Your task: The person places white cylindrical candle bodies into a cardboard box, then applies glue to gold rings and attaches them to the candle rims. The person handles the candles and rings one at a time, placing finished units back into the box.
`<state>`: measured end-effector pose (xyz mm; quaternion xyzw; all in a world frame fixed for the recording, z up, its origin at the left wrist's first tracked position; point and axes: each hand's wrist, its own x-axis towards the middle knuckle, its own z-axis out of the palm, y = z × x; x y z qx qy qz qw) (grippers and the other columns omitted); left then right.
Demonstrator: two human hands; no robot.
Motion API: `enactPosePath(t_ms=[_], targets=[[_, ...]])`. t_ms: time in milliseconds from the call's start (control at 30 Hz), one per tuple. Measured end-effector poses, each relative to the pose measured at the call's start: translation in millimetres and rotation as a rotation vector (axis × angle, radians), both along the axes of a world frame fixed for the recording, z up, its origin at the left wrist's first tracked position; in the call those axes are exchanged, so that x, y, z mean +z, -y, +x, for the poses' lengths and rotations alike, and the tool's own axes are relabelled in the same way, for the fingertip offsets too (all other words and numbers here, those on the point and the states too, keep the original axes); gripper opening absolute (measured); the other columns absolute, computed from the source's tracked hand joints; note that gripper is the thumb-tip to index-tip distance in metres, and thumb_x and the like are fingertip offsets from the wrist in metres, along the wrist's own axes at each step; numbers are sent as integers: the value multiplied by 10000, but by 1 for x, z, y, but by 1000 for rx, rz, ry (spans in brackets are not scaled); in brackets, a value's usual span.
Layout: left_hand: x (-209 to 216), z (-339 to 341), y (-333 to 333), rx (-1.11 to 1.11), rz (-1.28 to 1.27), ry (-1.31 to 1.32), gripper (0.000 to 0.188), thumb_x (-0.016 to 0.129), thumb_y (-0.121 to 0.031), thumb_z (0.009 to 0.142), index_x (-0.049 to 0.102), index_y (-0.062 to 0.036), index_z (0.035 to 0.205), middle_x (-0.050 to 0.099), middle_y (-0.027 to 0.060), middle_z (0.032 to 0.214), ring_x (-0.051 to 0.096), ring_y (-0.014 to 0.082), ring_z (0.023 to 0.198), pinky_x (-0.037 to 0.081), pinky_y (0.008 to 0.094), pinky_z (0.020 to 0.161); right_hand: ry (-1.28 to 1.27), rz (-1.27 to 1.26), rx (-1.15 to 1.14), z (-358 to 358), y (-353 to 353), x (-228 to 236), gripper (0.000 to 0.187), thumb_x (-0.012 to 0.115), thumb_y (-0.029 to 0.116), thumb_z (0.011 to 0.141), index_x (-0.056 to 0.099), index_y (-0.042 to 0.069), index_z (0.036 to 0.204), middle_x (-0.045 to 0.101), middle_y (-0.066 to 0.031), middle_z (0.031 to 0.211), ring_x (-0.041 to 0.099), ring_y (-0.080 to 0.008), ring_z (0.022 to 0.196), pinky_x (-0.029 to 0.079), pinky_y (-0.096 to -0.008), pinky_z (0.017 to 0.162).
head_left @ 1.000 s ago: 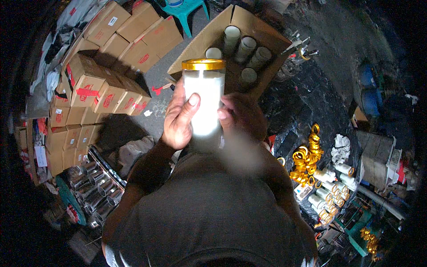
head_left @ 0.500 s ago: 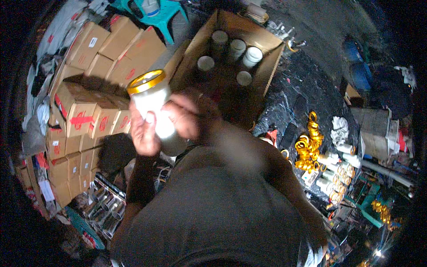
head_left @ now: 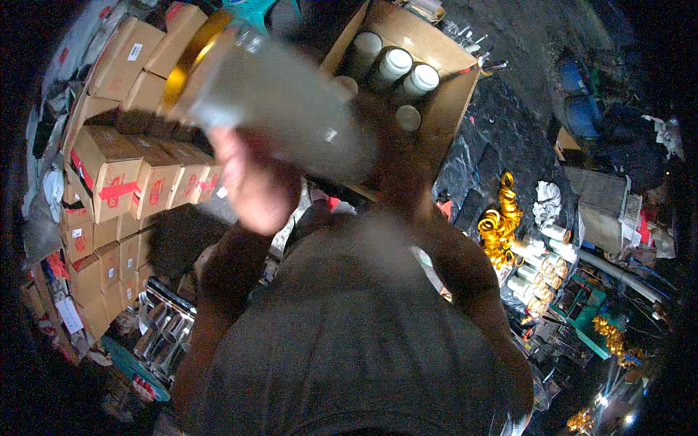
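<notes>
A large grey cylindrical canister [head_left: 291, 109] with a gold ring [head_left: 190, 62] at one end is tilted across the upper middle, blurred by motion. My left hand [head_left: 258, 185] is closed on its near side, close to the gold-ringed end. Toward the canister's other end reaches my right forearm. My right hand [head_left: 396, 149] is dark and blurred there, and its fingers cannot be made out. Beyond it stands an open cardboard box [head_left: 447, 109] with several pale cylinders [head_left: 420, 81] upright inside.
Stacked cardboard cartons [head_left: 109, 174] fill the left side. Shiny metal tubes [head_left: 163, 330] lie below them. To the right, a table covered in black plastic [head_left: 480, 131] bears gold rings [head_left: 498, 229] and several white tubes [head_left: 538, 272]. A teal stool [head_left: 254, 11] shows at the top.
The canister has come up closer to the camera and tipped over, its gold-ringed end swinging to the upper left. My right hand has moved away from the left, toward the box.
</notes>
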<state>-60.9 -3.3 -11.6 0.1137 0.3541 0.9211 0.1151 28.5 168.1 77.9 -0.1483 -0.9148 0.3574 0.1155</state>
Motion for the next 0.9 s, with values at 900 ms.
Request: enactPosePath(t_ms=[900], targets=[[-73,-77,6,-225,-1131,-522,477,679,-348,983,650,58,1232,696,256,1176,687,370,1092,526,430,957,643,650,251,-63,-104,-16,638,858,292,722,694,102,1308,728,-247,1074,707,-419,1004,560,-474,940]])
